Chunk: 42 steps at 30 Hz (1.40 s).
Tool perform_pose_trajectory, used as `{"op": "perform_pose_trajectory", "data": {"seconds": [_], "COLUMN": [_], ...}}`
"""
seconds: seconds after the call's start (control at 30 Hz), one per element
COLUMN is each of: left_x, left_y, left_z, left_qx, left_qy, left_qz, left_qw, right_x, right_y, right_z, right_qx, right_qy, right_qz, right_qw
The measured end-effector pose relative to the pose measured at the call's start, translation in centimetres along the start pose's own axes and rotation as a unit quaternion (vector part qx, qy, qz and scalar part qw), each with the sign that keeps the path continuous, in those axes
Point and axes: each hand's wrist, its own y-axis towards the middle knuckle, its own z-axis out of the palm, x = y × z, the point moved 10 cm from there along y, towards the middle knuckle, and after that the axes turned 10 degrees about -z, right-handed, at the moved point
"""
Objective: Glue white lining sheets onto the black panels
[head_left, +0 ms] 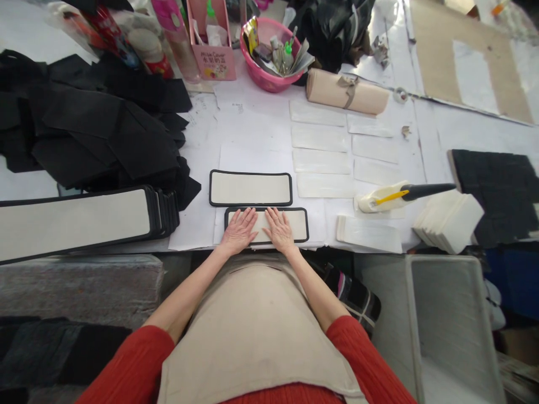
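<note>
Both my hands lie flat on a cream rectangular panel with a black border [299, 225], close to the table's front edge. My left hand [239, 230] covers part of its left side, fingers stretched out. Beside it, my right hand [278, 227] rests near the middle with its fingers extended. Just beyond, a second black-edged cream panel [251, 188] lies flat, touched by neither hand. Off to the right are several pale translucent strips [322, 162] laid in two columns. What is under my palms is hidden.
Black sheets [96, 123] are heaped at left, above a stack of long black-edged panels [76, 221]. At right sit a yellow-handled brush [393, 195], white strips [370, 234], white blocks [448, 221] and a black stack [497, 191]. A pink basket [272, 83] and beige roll [328, 92] stand behind.
</note>
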Motion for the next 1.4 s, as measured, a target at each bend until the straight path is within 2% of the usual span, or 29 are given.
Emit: {"op": "perform_pose_trajectory", "data": {"seconds": [0.1, 0.23, 0.4, 0.5, 0.83, 0.93, 1.0, 1.07, 1.17, 1.27, 1.4], "left_x": [0.2, 0.5, 2.2, 2.9, 3.1, 2.8, 2.7, 3.3, 5.8, 7.4, 7.3], "left_y": [0.0, -0.2, -0.9, -1.3, -1.2, -1.0, -1.3, -2.0, -4.2, -6.2, -6.8], "left_z": [0.7, 0.6, 0.2, 0.3, 0.6, 0.0, -1.1, -2.7, -4.6, -4.2, -3.7], "left_qx": [0.004, 0.012, 0.020, 0.020, 0.014, 0.006, -0.007, -0.041, -0.104, -0.101, -0.092], "left_qy": [0.026, 0.063, 0.082, 0.076, 0.066, 0.052, 0.037, 0.021, 0.006, -0.006, -0.017], "left_qz": [0.003, 0.005, -0.008, -0.013, -0.012, -0.006, -0.009, -0.047, -0.174, -0.261, -0.274], "left_qw": [1.000, 0.998, 0.996, 0.997, 0.998, 0.999, 0.999, 0.998, 0.979, 0.960, 0.957], "right_x": [-0.4, -1.6, -7.9, -9.7, -10.2, -10.1, -9.8, -9.9, -11.1, -11.8, -11.4], "right_y": [-0.1, -1.1, -4.6, -5.8, -5.7, -5.6, -5.8, -6.4, -8.8, -10.9, -11.4], "right_z": [0.2, -0.2, -2.0, -1.9, -1.1, -1.6, -2.5, -4.0, -5.6, -4.2, -2.7], "right_qx": [0.001, 0.003, -0.030, -0.028, -0.035, -0.037, -0.049, -0.092, -0.172, -0.179, -0.187], "right_qy": [-0.005, -0.023, -0.055, -0.050, -0.026, -0.023, -0.016, -0.011, 0.005, 0.049, 0.090], "right_qz": [0.000, -0.021, 0.075, 0.086, 0.096, 0.090, 0.084, 0.109, 0.221, 0.316, 0.335], "right_qw": [1.000, 1.000, 0.995, 0.995, 0.994, 0.995, 0.995, 0.990, 0.960, 0.930, 0.919]}}
